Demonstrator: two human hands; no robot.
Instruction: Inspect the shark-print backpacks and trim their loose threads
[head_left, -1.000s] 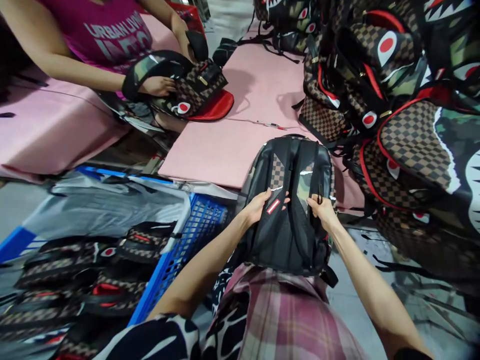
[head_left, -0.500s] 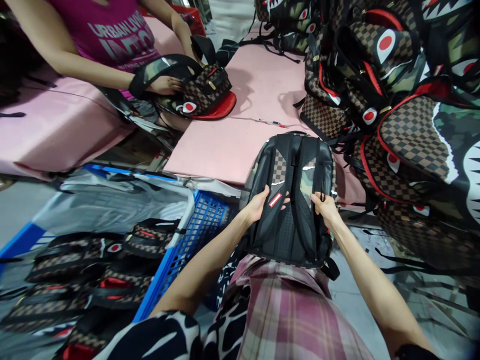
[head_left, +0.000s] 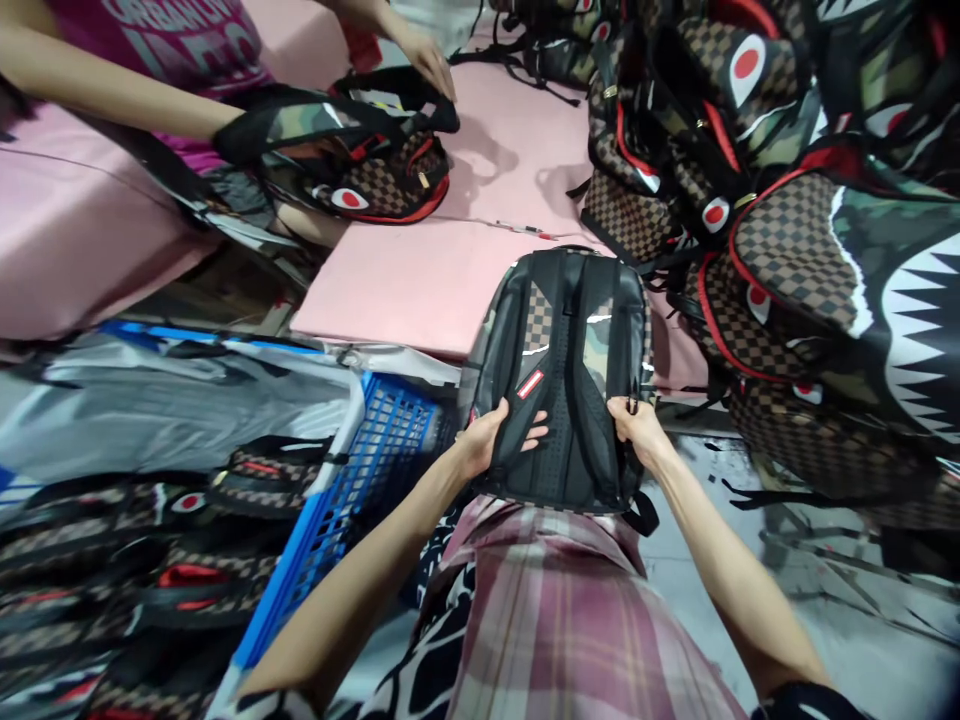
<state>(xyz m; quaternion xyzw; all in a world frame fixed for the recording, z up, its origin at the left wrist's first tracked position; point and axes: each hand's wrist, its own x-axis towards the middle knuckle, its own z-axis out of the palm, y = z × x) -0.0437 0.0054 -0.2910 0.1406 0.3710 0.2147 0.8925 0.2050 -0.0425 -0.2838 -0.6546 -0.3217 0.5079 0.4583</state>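
Note:
A black backpack [head_left: 566, 400] with checkered and camouflage panels stands between my lap and the pink table, its strap side facing me. My left hand [head_left: 486, 442] is around the left shoulder strap, thumb on top and fingertips showing past the strap's inner edge, below a red-and-white label [head_left: 530, 384]. On the other side, my right hand [head_left: 636, 425] pinches the right shoulder strap low down. The backpack's bottom rests against my plaid apron [head_left: 555, 600]. Its front is hidden.
A blue crate [head_left: 367, 450] with several checkered bags stands at lower left. Shark-patterned backpacks [head_left: 795, 250] are piled at right. Across the pink table [head_left: 405, 290], a co-worker handles another backpack [head_left: 375, 180]. A pen [head_left: 525, 231] lies there.
Both my hands have slid a little lower along the straps. The co-worker's hand has lifted off the other backpack, which now shows its opening. My view has shifted slightly.

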